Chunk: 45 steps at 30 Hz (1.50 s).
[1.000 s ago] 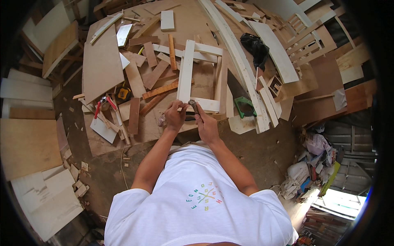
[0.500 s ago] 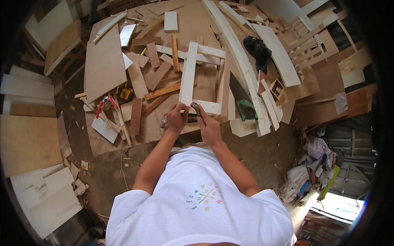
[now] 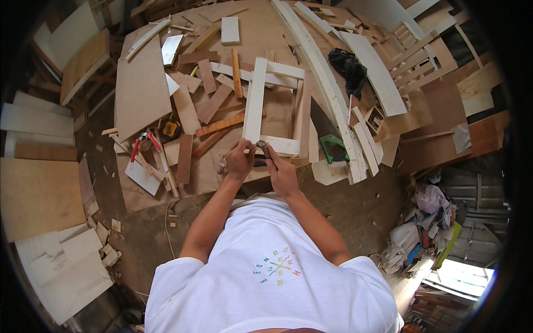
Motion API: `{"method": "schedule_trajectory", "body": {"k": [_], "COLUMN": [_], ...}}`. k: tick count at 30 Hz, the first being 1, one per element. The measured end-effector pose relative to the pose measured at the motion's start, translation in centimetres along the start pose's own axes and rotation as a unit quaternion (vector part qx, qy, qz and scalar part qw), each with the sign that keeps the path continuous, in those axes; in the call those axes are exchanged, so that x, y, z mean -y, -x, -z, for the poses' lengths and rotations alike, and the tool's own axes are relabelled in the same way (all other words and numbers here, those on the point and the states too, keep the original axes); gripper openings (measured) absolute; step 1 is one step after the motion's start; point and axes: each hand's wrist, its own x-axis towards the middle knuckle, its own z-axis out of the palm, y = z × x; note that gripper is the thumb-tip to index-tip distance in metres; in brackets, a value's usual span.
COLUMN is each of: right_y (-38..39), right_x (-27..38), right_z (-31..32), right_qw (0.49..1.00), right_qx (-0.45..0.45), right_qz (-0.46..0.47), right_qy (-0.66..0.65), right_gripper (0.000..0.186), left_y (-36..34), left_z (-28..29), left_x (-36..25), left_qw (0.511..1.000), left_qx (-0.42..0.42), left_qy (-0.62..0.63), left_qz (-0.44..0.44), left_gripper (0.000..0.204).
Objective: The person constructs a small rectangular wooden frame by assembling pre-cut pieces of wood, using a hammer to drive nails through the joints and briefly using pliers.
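A white wooden frame (image 3: 255,100) lies on the workbench (image 3: 280,102), its lower left corner close to my hands. Beside that corner my left hand (image 3: 240,161) is closed, fingertips pinched together; whatever they hold is too small to make out. In my right hand (image 3: 283,173) is a hammer (image 3: 262,145), gripped by its handle, the grey head right by the left fingertips and the frame's end. A crumpled clear plastic bag (image 3: 221,165) touches the outer side of my left hand. Something dark shows between the hands, partly hidden.
A green-handled saw (image 3: 333,149) lies to the right, near long white boards (image 3: 325,83) and a black plastic bag (image 3: 348,69). Leftward are a yellow-and-black tape measure (image 3: 170,129), red-handled pliers (image 3: 145,145) and several offcuts. A plywood sheet (image 3: 143,89) covers the bench's left side.
Both hands keep nearly the same place at the frame's corner. The hammer head has shifted very slightly; the view has tilted a little.
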Motion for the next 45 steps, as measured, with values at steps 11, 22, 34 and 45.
{"method": "schedule_trajectory", "body": {"k": [11,22,34,45], "right_y": [-1.0,-4.8,-15.9,-29.5], "right_x": [-3.5,-5.5,-15.8,-20.9], "right_z": [1.8,6.7,12.1,12.4], "right_qw": [0.962,0.957,0.977,0.985], "right_qx": [-0.168,-0.175,-0.155,-0.111], "right_qz": [-0.115,-0.156,-0.129,-0.11], "right_qy": [-0.181,-0.171,0.065,0.068], "right_gripper": [0.037,0.033,0.04,0.07], "left_y": [-1.0,-1.4,3.8,1.3], "left_z": [0.6,0.1,-2.7,-10.2], "left_x": [-2.1,-4.4,-3.7,-7.3], "left_qw": [0.999,0.996,0.673,0.72], "left_qx": [0.004,-0.081,-0.145,-0.125], "left_qy": [-0.008,0.025,0.454,0.364], "left_qz": [-0.036,0.042,0.565,0.578], "left_gripper": [0.019,0.012,0.023,0.041]}}
